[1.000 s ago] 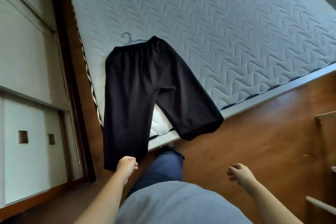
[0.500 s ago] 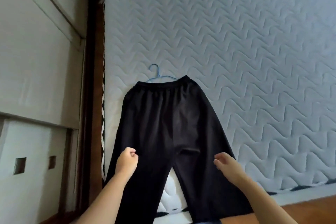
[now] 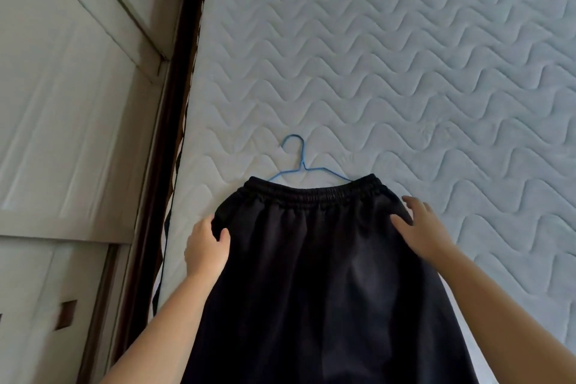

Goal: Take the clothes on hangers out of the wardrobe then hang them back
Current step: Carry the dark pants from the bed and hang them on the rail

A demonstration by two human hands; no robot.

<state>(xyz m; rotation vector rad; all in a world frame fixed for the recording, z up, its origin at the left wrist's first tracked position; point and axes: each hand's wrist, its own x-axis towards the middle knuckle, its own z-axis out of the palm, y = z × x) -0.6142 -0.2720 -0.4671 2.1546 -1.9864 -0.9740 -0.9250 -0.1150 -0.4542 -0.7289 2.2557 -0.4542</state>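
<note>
We judge the first half of the task done for this garment. The black trousers (image 3: 318,259) are out of the wardrobe and lie flat on the quilted bed (image 3: 405,72), their waistband threaded on a blue wire hanger (image 3: 301,162) whose hook points away from us. Our left hand (image 3: 205,248) curls round the left edge of the fabric just below the waistband, thumb on top. Our right hand (image 3: 420,227) rests on the right hip of the trousers, fingers spread and fairly straight, pinching nothing. The white panelled doors (image 3: 62,103) beside the bed are probably the wardrobe. Hanging back is not yet done: the hook rests on the mattress. We cannot tell whether other clothes remain.
</note>
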